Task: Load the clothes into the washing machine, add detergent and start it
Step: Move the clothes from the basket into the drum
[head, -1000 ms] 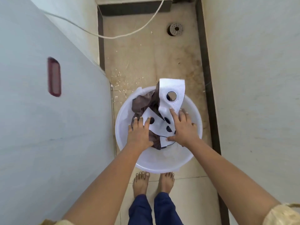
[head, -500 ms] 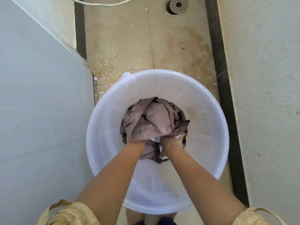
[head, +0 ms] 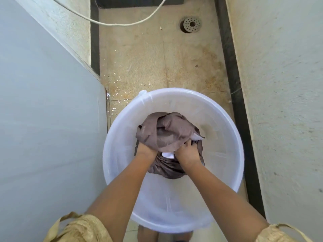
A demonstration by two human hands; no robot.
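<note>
A bundle of brown-grey clothes (head: 166,133) lies inside a translucent white plastic tub (head: 225,154) on the floor. A bit of white cloth (head: 168,155) shows between my hands. My left hand (head: 146,151) reaches under the bundle's left side, its fingers hidden by the fabric. My right hand (head: 187,151) grips the bundle's right side, fingers curled into the cloth. The pale grey panel (head: 43,119) at the left may be the washing machine's side; I cannot tell.
A beige tiled floor (head: 157,63) runs ahead between a rough wall on the right (head: 283,84) and the grey panel. A round floor drain (head: 191,24) sits far ahead. A white cord (head: 111,24) hangs across the top.
One second ago both hands lay flat on a white spotted cloth on top of the pile. Now they are dug in around the brown bundle, and the view is much nearer the tub.
</note>
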